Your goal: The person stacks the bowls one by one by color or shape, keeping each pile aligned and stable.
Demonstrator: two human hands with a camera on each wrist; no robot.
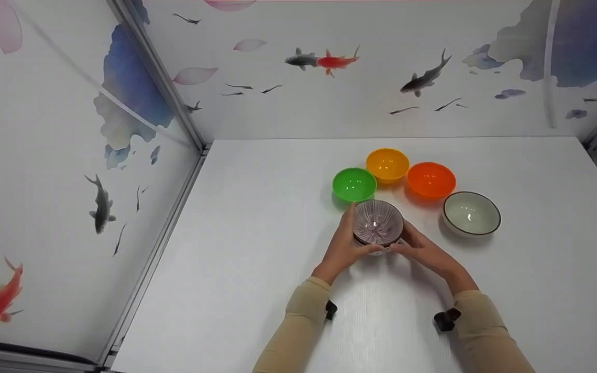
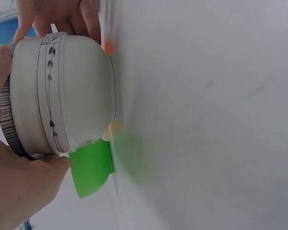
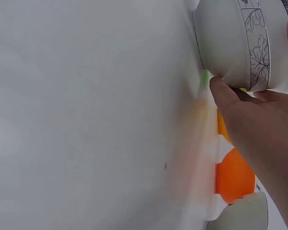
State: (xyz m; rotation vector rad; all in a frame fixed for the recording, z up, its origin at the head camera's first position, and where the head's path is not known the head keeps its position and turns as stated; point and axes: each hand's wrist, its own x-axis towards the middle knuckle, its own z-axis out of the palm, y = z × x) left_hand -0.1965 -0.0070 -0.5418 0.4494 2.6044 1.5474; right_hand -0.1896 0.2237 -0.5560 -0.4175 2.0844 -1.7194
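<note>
Both hands hold a stack of bowls from its two sides. Topmost is a purple striped bowl [image 1: 378, 223], seen from above in the head view. Below it, a white bowl with a leaf-patterned band [image 2: 81, 91] shows in the left wrist view, its base at or close to the tabletop. My left hand [image 1: 342, 247] grips the left side, thumb at the near rim. On the other side my right hand [image 1: 430, 254] has its thumb at the near rim and fingers round the side. Whether more bowls are nested inside is hidden.
Just beyond the stack stand a green bowl [image 1: 354, 185], a yellow bowl [image 1: 387, 166] and an orange bowl [image 1: 431, 180]. A pale dark-rimmed bowl [image 1: 471, 214] sits to the right. Patterned panels [image 1: 329, 114] border the white table [image 1: 246, 217] at the back and left.
</note>
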